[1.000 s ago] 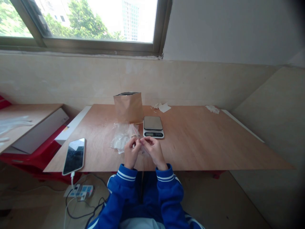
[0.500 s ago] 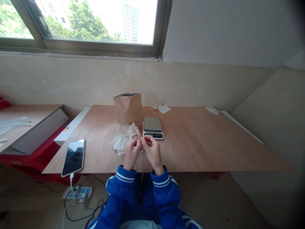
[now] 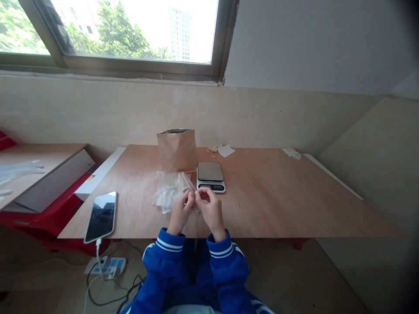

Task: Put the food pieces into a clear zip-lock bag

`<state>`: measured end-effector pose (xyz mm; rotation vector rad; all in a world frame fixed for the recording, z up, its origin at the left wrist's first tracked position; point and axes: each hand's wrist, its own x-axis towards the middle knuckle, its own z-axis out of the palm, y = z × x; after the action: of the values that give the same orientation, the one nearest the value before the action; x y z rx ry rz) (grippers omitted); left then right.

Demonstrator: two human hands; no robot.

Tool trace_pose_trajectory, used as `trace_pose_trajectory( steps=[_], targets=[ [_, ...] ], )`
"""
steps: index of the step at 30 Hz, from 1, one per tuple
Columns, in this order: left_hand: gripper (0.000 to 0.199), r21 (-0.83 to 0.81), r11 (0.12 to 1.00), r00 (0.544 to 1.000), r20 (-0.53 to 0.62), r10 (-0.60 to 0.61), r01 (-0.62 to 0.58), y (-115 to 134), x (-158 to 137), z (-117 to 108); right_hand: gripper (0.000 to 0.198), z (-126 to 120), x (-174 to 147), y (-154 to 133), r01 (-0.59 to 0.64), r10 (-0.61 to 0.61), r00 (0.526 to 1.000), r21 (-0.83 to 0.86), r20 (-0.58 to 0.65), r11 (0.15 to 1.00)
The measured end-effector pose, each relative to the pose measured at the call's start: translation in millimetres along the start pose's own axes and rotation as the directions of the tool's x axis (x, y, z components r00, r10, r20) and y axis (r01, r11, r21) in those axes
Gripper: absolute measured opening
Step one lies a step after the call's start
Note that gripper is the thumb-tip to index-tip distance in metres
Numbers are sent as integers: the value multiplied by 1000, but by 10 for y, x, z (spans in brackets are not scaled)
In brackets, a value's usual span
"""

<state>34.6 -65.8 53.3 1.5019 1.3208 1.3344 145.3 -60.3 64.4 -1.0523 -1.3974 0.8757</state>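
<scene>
Between my two hands is a small clear zip bag (image 3: 189, 182) with a reddish strip along its top. My left hand (image 3: 180, 209) pinches it from the left, and my right hand (image 3: 210, 208) pinches its edge from the right, the fingertips of both nearly meeting. What the bag contains, if anything, is hidden by my fingers. A heap of clear plastic bags (image 3: 166, 194) lies just left of my left hand. Beyond my right hand sits a kitchen scale (image 3: 210, 172) with a dark display. Behind the heap a brown paper pouch (image 3: 176, 150) stands upright, its mouth open.
A smartphone (image 3: 102, 216) on a charging cable lies at the table's left front corner. White scraps (image 3: 225, 150) lie by the wall, with another whitish pile (image 3: 291, 153) at the back right. Below on the left, a power strip (image 3: 109, 265) with loose cables rests on the floor.
Both hands stay pinched on the zip bag, with only small finger shifts; its top strip leans a little differently. The whole view has shifted slightly.
</scene>
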Motion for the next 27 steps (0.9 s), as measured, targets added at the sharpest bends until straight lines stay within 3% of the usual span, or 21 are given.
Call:
trace_pose_trajectory(
  steps=[3, 5, 9, 12, 15, 20, 24, 27],
  targets=[
    [37, 65, 998, 1000, 1, 18, -18, 25, -9, 5, 22, -16, 7, 98, 0, 0, 999, -17, -47, 1000],
    [38, 74, 997, 999, -40, 5, -2, 35, -18, -28, 27, -84, 27, 182, -22, 15, 990, -53, -139, 998],
    [41, 107, 994, 988, -152, -22, 39, 12, -17, -179, 40, -331, 85, 307, -110, 69, 914, -80, -399, 991],
    [47, 41, 997, 995, -82, -58, 61, -63, 7, -266, 44, -420, 89, 246, -116, 115, 918, 20, -380, 993],
    [54, -162, 983, 996, -5, -91, 89, -177, 38, -275, 43, -353, 59, 82, -108, 152, 932, 148, -329, 983],
    [47, -390, 909, 972, -115, -206, 147, -335, 76, -138, 44, -94, 35, -22, -117, 213, 930, 308, -301, 944],
    [60, -595, 746, 944, 71, -322, 299, -393, 61, -35, 41, 135, 10, 72, -135, 234, 918, 303, -319, 943],
    [71, -643, 642, 897, 182, -402, 418, -399, 65, -68, 36, 221, -55, 42, -86, 146, 924, 180, -353, 980]
  ],
)
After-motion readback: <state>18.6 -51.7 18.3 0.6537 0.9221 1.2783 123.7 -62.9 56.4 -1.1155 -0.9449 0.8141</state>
